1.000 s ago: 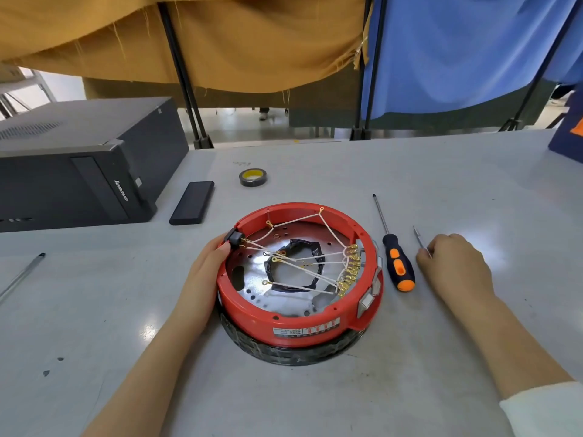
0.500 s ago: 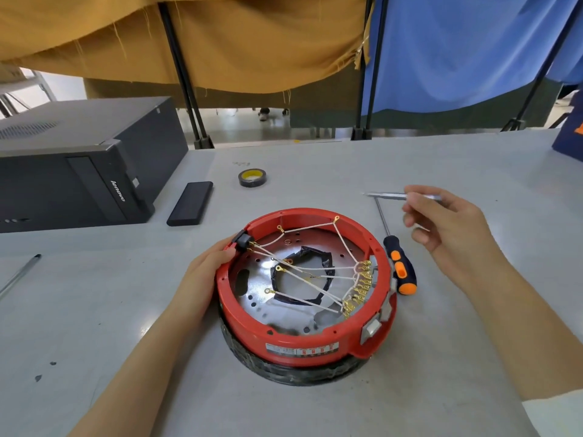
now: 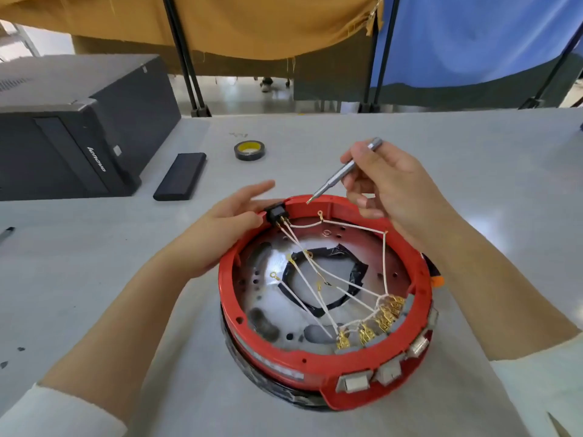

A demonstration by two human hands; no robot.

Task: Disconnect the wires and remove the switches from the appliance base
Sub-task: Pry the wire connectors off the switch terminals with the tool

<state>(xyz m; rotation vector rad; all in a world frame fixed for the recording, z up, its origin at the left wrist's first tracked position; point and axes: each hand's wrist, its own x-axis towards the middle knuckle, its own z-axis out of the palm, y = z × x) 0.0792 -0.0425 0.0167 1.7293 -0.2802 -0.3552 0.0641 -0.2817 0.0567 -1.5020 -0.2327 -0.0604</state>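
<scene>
Raising the small screwdriver, right hand now reaches the appliance base.

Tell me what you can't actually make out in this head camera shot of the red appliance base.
- Orange-handled screwdriver: head view, mostly hidden behind the red round appliance base and the right forearm.
- Tip of the slim silver screwdriver in the right hand: too small to tell its type.
- Label strip on the base's front wall: blurred, unreadable.
- Dark pen-like object: cut off by the left edge.

sleeves — white, loose cuffs, pushed up | forearms bare | hands bare — no gloves
</scene>
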